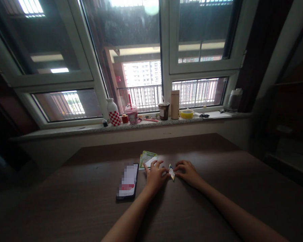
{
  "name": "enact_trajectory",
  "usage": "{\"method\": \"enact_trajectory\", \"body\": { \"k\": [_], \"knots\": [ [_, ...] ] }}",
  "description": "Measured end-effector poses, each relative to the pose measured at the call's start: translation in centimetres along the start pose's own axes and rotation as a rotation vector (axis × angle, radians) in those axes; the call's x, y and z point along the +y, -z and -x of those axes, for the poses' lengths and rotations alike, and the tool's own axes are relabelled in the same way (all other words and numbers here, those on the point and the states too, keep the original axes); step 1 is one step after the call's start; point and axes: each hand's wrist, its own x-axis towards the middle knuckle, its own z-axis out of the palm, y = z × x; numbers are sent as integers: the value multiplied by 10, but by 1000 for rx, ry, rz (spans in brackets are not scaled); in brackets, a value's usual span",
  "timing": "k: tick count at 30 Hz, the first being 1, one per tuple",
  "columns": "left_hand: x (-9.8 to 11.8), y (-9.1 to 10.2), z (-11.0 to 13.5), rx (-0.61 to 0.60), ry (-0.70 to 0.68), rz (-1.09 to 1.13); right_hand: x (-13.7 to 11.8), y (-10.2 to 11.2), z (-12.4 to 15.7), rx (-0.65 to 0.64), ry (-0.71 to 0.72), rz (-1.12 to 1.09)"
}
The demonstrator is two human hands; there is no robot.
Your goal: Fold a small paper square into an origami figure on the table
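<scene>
A small folded piece of paper [171, 172], greenish and white, stands on the dark wooden table [217, 201] between my two hands. My left hand [155, 174] pinches its left side with curled fingers. My right hand [188, 172] pinches its right side, fingers pressed together. Just behind my left hand lies a green and white paper packet [146, 157], flat on the table. A phone [128, 180] with its screen lit lies to the left of my left hand.
A stone windowsill [91, 127] behind the table carries a checked white bottle [113, 112], a pink drink cup [132, 114], a dark cup [164, 111], a tan flask [175, 104], a yellow tape roll [186, 113], scissors and paper. Large windows rise above it.
</scene>
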Motion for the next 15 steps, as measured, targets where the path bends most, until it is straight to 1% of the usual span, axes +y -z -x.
{"method": "enact_trajectory", "body": {
  "k": [5,15],
  "knots": [
    [2,4,-1,-41,22,-8,0,-1,0,17,13,12],
    [6,6,-3,-45,62,20,-1,-4,-1,46,10,58]
  ]
}}
